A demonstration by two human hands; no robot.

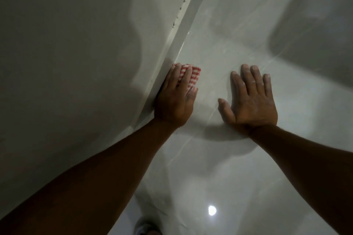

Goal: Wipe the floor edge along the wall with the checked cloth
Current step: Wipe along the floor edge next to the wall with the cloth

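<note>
Right at the floor edge (172,66), the left hand (172,99) lies palm down with its fingers nearly straight on top of the checked cloth (193,75). It presses the bunched red-and-white fabric onto the floor (229,158) rather than curling round it. The cloth shows beyond the fingertips, touching the skirting (177,42) at the foot of the wall (76,44). The right hand (252,101) rests apart from it, flat on the glossy floor, fingers spread, holding nothing. A bright light reflection (212,210) shines nearer the person.

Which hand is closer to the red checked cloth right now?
Left. The left hand presses on the checked cloth; the right hand lies flat on the floor, apart.
</note>
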